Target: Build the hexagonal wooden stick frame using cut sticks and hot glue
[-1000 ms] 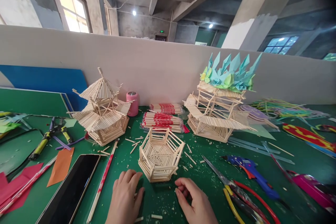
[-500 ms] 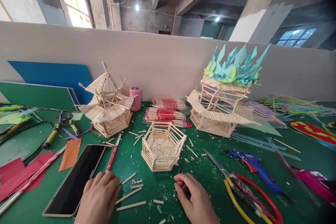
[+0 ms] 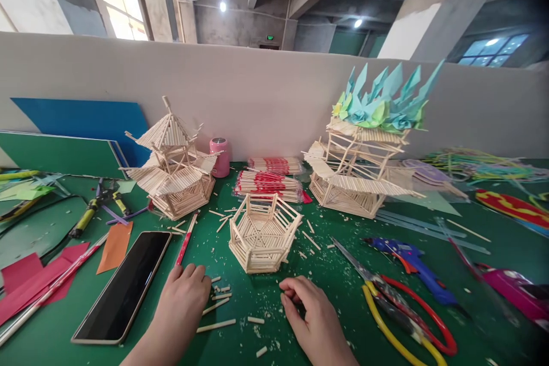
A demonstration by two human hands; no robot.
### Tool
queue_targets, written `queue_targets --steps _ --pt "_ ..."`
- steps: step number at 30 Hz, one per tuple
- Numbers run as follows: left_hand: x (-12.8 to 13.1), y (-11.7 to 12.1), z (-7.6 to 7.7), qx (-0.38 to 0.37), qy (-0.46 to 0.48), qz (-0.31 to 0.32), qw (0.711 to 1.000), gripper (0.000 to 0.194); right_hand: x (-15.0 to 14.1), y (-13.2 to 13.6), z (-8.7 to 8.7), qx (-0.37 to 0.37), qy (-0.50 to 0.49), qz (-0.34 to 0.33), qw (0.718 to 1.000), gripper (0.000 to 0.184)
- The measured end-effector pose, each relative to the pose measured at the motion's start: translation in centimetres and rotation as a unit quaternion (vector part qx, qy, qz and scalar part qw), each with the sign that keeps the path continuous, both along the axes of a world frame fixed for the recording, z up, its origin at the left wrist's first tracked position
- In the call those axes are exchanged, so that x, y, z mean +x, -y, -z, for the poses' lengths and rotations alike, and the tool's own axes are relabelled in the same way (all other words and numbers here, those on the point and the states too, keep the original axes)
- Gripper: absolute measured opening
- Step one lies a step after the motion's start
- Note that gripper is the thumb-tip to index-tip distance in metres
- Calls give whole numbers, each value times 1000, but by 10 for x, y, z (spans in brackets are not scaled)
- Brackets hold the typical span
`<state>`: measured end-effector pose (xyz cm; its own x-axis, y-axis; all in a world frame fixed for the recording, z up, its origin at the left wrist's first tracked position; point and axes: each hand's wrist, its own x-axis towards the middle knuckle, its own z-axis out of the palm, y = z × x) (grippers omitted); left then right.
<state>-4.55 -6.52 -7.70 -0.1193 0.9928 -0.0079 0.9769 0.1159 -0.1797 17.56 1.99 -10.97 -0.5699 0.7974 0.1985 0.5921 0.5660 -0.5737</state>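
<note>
My left hand [image 3: 184, 297] is palm down over the green table, its fingers curled beside several short wooden sticks [image 3: 217, 325]. Its fingertips are hidden, so I cannot make out what is in them. My right hand [image 3: 312, 314] rests at the lower middle, fingers curled in and the thumb close to the index finger, with nothing visible between them. Just beyond the hands stands a six-sided open basket-like frame of wooden sticks [image 3: 265, 234]. Neither hand touches it.
A stick pagoda [image 3: 171, 166] stands at the left, a larger stick structure with blue paper spikes [image 3: 355, 177] at the right. Around the hands lie a phone [image 3: 124, 286], red-and-yellow-handled pliers [image 3: 386, 297], a blue glue gun [image 3: 416, 266] and packs of sticks [image 3: 268, 183].
My left hand has moved forward and to the right, over the short sticks. My right hand stays nearly where it was. The view has shifted slightly.
</note>
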Motion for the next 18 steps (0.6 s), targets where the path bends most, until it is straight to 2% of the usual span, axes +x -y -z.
queue_targets --steps 6,11,15,18 --pt "-3 -3 3 7 8 -4 1000 36 1 1 -2 -3 4 1 1000 14" --pt "-4 -2 3 3 58 -7 998 36 2 2 -1 12 -11 -5 1000 13" --pt "10 1 1 3 109 9 994 31 2 4 -3 76 -68 -14 995 15" --pt "31 2 -2 7 165 39 985 25 -1 8 -8 128 -120 -72 982 19"
